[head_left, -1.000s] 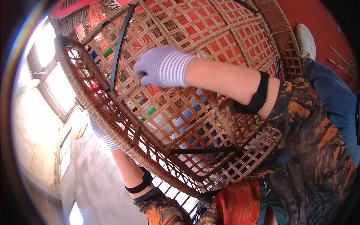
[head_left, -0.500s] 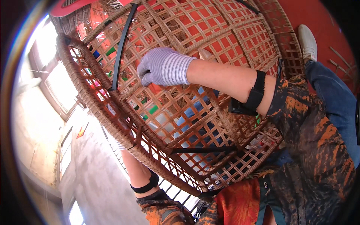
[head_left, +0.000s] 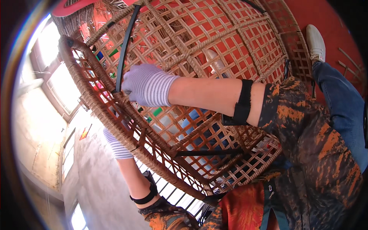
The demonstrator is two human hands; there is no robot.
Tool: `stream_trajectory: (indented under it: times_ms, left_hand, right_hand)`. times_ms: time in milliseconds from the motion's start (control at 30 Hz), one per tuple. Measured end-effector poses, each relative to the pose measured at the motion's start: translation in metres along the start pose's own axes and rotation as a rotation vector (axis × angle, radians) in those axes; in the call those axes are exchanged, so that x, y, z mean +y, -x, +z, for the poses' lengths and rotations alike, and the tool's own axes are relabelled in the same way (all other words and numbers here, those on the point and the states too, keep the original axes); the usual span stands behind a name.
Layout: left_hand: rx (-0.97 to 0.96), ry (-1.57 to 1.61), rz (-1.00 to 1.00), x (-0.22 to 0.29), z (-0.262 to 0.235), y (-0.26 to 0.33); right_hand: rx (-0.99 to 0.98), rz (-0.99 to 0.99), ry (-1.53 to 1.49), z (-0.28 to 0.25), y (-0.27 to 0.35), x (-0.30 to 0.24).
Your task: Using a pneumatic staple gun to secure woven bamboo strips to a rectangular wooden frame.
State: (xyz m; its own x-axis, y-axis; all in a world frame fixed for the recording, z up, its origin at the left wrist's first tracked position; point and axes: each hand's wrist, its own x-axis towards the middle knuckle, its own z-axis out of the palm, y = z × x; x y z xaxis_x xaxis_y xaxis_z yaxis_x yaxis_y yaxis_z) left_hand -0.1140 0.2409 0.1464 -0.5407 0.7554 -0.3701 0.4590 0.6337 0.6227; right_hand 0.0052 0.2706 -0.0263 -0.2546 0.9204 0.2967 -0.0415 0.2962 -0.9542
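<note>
A large brown rattan piece (head_left: 226, 42), woven in an open lattice over a frame, fills the middle of the view. Its thick wrapped rim (head_left: 97, 111) slants down the left side. My right hand (head_left: 147, 85), in a pale purple knitted glove, is closed against the lattice beside a black frame bar (head_left: 128, 42) near the rim. What its curled fingers hold, if anything, is hidden. Outside the rim, at lower left, is my left hand (head_left: 117, 145) in a matching glove. Its fingers disappear behind the woven edge, so their grip does not show.
Below the rattan lies a red floor (head_left: 337, 42) with a few loose sticks (head_left: 349, 63) at the right. A leg in blue jeans (head_left: 337, 103) ends in a white shoe (head_left: 316, 42). A grey wall (head_left: 92, 168) and windows stand at the left.
My right hand has moved left and slightly down across the lattice, reaching the black bar near the rim. My left hand has shifted outward, and more of its glove shows beyond the rim.
</note>
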Motion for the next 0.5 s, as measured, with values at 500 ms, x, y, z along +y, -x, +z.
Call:
stream_trajectory:
  times_ms: [500]
  left_hand:
    - [-0.021,-0.186,0.125,0.019,-0.003,0.025]
  right_hand:
    - [-0.003,0.094,-0.320,-0.006,0.006,-0.002]
